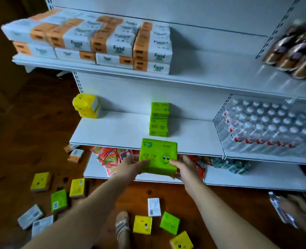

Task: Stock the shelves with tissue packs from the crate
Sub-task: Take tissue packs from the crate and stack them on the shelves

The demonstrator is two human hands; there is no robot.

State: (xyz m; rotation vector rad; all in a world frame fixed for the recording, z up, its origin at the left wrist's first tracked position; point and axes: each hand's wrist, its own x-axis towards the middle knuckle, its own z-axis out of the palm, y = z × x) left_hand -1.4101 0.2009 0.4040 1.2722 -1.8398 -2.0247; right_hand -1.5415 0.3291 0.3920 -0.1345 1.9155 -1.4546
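Fingers [141,163] of left hand [130,165] and right hand [186,168] pinch the green pack [158,151] — shoved hard, it could topple the green stack [158,121].

Both bare forearms reach forward from the lower edge of the view and converge toward the middle. The left hand [130,163] grips the lower left side of a green tissue pack [158,151], with one digit laid across its face. The right hand [187,167] grips the pack's lower right side in the same way. Both wrists are nearly straight, and the hands are level with each other.
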